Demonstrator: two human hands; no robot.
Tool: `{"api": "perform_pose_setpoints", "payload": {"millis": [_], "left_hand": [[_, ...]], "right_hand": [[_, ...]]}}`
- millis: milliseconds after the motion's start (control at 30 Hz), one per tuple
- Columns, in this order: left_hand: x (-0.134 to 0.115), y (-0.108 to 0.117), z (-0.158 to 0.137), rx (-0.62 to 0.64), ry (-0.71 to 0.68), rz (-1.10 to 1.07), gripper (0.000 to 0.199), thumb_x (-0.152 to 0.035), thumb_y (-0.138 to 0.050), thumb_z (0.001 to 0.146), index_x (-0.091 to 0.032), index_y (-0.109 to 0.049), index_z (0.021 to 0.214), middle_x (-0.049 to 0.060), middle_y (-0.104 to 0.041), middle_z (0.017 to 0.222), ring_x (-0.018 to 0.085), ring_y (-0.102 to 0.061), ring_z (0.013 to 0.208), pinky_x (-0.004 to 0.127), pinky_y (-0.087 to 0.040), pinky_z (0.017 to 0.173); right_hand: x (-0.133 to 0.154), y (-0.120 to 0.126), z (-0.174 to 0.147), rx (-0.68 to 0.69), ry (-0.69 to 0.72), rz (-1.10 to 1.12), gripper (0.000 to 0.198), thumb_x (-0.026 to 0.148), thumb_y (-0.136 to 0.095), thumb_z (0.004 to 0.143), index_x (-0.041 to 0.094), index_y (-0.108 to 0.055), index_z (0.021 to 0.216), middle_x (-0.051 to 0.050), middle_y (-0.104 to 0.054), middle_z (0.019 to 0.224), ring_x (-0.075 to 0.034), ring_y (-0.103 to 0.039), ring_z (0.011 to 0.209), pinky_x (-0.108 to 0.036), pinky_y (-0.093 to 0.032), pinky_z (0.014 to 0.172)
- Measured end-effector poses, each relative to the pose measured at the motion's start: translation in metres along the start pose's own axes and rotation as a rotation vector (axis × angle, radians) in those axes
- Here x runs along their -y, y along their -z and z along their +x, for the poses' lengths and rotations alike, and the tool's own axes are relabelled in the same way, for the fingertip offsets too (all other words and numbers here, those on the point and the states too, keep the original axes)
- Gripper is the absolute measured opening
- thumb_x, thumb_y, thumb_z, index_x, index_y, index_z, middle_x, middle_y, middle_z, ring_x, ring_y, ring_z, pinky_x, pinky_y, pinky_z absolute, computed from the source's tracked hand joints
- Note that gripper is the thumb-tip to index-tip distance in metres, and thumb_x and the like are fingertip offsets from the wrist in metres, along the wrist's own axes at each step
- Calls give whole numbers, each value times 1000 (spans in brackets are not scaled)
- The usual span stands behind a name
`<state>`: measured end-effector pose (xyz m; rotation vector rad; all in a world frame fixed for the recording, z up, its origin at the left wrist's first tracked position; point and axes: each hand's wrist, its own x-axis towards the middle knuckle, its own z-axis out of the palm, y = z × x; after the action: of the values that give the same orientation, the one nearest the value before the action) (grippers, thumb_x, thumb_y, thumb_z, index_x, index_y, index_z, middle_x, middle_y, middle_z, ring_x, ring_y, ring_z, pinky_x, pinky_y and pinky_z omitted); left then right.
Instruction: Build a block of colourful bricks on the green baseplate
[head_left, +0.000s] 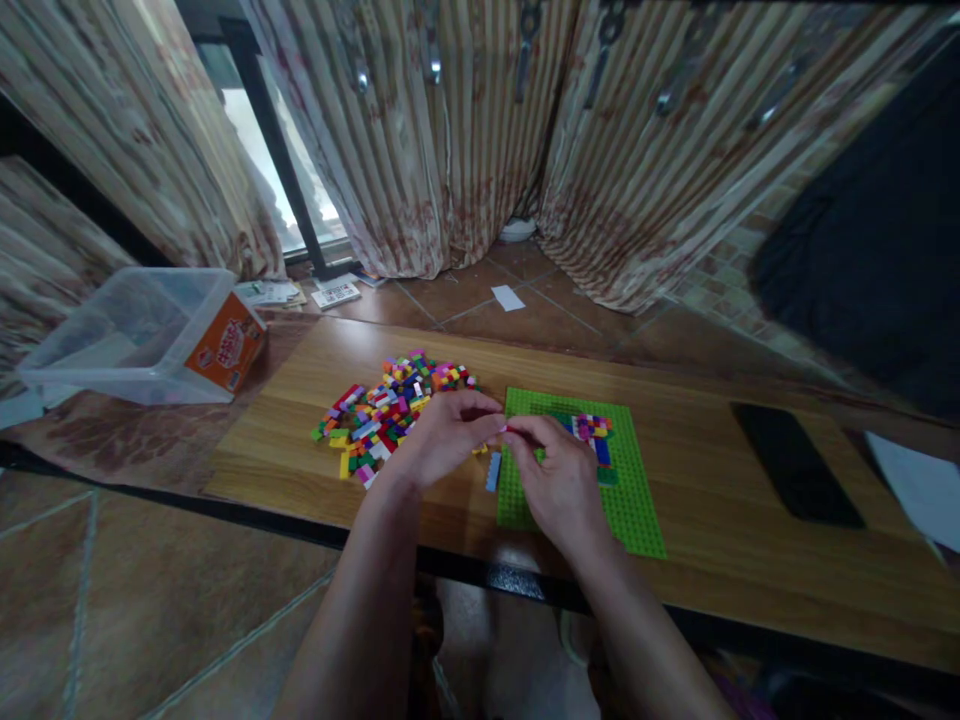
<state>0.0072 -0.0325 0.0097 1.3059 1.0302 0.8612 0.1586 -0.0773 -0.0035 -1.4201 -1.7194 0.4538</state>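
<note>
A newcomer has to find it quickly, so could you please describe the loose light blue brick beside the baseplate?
On the wooden table, find the green studded baseplate. Just beyond its left edge lies the light blue brick, apart from the big multicoloured heap of bricks. Its long, narrow shape and pale blue colour distinguish it from the small yellow bricks nearby.

- We are facing a board (697, 500), with loose bricks (394, 405) lying left of a baseplate (631, 510).
- Right of the baseplate, we are finding a slab (796, 465).
- Left of the bricks, a bin (124, 385) is standing.
- Behind, curtains (420, 150) are hanging.
</note>
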Motion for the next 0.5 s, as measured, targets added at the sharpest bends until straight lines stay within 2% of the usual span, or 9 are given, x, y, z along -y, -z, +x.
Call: {"api": "perform_pose_setpoints", "payload": {"millis": [133, 367, 433, 500], "left_hand": [[-3, -2, 0, 59, 58, -98, 15, -24, -69, 72, -13, -68, 83, -2, -61, 63, 9, -52, 56, 21, -41, 56], [-6, 0, -3, 113, 64, -122, 16, -21, -71, 68, -13, -68, 81, 0, -64, 67, 9, -55, 58, 22, -44, 59], [-6, 3, -4, 107, 56, -127, 19, -24, -72, 68, -14, -68, 84, 1, -64, 68, 10, -56, 59, 22, -44, 58], [-3, 8, -3, 37, 26, -107, 22, -25, -71, 69, -14, -69, 88, 2, -66, 71, 11, -57, 59, 23, -46, 58]], "right_hand": [[0, 5, 1, 20, 7, 57, 13, 24, -55, 91, 22, -68, 88, -3, -71, 85, -18, -66, 79, -30, -47, 73], [-3, 8, 0, 89, -25, 261, 11, 24, -59, 89, 22, -69, 86, -1, -72, 83, -16, -66, 78, -28, -48, 73], [-6, 7, -1, 93, -76, 354, 10, 26, -61, 87, 21, -69, 86, 0, -72, 82, -15, -65, 76, -27, -49, 72], [-10, 5, -3, 83, -124, 409, 9, 27, -64, 85, 21, -70, 85, 0, -72, 80, -15, -65, 74, -26, -50, 71]]}}
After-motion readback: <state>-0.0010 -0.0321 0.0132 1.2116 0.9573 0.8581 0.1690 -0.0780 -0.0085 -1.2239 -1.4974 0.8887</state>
